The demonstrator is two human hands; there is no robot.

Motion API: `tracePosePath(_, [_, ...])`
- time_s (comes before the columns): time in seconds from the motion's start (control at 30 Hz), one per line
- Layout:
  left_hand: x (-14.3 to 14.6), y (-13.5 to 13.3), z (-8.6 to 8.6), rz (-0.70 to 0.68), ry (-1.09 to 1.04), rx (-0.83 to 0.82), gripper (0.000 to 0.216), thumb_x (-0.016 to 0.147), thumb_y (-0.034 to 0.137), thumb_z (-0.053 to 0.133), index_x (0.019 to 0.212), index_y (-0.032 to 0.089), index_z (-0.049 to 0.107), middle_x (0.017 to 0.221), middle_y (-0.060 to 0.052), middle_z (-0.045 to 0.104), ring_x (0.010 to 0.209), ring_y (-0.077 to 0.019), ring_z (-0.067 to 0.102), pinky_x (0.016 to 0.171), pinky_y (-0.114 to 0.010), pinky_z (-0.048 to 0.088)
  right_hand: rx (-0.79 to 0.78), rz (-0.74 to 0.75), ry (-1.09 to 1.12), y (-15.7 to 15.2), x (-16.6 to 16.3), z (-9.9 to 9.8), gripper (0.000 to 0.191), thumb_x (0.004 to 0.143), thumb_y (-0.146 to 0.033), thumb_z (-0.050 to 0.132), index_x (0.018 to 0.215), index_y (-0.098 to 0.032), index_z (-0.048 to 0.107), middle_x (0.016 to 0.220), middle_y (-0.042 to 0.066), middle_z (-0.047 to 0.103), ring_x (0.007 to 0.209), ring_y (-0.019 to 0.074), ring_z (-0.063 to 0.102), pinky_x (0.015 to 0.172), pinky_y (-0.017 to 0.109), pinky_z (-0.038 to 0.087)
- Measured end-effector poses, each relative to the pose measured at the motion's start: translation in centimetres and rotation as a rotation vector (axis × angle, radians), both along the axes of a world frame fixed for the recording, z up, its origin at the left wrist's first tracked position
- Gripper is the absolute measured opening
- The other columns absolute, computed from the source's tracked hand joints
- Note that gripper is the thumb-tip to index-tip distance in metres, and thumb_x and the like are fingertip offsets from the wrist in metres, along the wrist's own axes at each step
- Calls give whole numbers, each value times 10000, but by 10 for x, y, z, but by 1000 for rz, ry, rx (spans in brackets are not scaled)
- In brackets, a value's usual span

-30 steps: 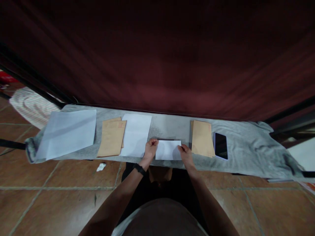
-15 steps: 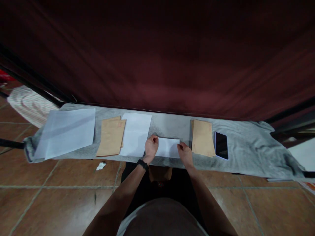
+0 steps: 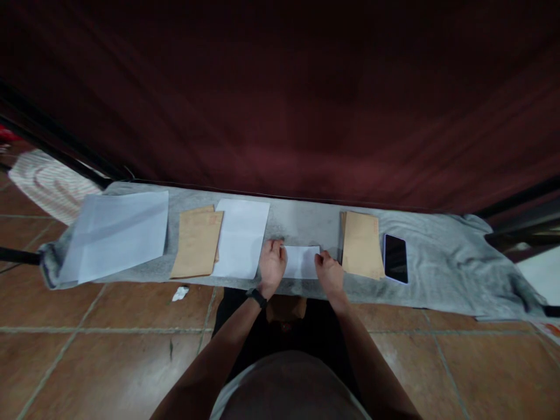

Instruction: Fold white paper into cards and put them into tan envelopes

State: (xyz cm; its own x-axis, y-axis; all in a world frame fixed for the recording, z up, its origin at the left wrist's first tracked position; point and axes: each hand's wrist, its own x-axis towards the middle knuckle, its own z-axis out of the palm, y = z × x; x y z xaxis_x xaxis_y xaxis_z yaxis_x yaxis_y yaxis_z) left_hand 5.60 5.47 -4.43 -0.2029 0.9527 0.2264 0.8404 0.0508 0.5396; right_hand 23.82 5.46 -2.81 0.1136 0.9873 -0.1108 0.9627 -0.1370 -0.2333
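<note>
A folded sheet of white paper [image 3: 301,262] lies on the grey cloth in front of me, with a faint crease near its middle. My left hand [image 3: 272,263], a dark watch on its wrist, is at the paper's left edge, its fingers drawn together on the upper left corner. At the right edge my right hand [image 3: 329,272] pinches the upper right corner between thumb and curled fingers. Both hands cover parts of the paper's ends. Just left of my left hand lies a larger white sheet [image 3: 242,236], partly under brown envelopes [image 3: 198,245].
A second stack of brown envelopes [image 3: 362,245] lies to the right, beside a phone [image 3: 395,259] with a dark screen. Large white sheets [image 3: 122,233] cover the left end of the grey cloth [image 3: 441,262]. A dark red curtain [image 3: 280,128] hangs behind the narrow surface.
My left hand has turned and its fingers have shifted from a raised pinch to lying lower along the paper's left edge. The right hand keeps its pinch, nearly in place.
</note>
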Motion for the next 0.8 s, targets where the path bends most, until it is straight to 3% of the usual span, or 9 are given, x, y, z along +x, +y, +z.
tracePosePath(0.07, [5, -13, -3, -144, 65, 74, 279, 984, 188, 487, 1237, 172, 602, 1307, -121, 609, 1231, -261, 569, 1066, -427, 457, -2, -3, 4, 0, 1, 0, 287, 1025, -328, 455, 1090, -181, 692, 842, 103, 757, 786, 199, 729, 680, 242, 465])
tracePosePath(0.23, [19, -49, -8, -477, 267, 61, 424, 1020, 294, 466, 1429, 183, 478, 1584, -108, 387, 1478, -283, 324, 1189, -493, 337, -22, -30, 54, 2, 5, -2, 272, 1028, -340, 463, 1085, -198, 688, 882, 86, 770, 814, 188, 741, 658, 222, 449])
tracePosePath(0.47, [18, -61, -9, -584, 453, 2, 565, 1020, 495, 436, 1522, 242, 388, 1619, -88, 335, 1510, -278, 265, 1228, -504, 247, -3, -39, 10, -1, 4, -1, 291, 1034, -348, 447, 1044, -185, 687, 889, 107, 775, 799, 193, 745, 655, 226, 456])
tracePosePath(0.8, [8, -67, -5, -627, 512, 25, 649, 980, 580, 470, 1552, 308, 333, 1625, -112, 314, 1509, -295, 266, 1225, -514, 210, 36, -20, -43, -7, 5, -6, 274, 1033, -351, 447, 1048, -171, 654, 850, 103, 755, 761, 199, 731, 659, 248, 462])
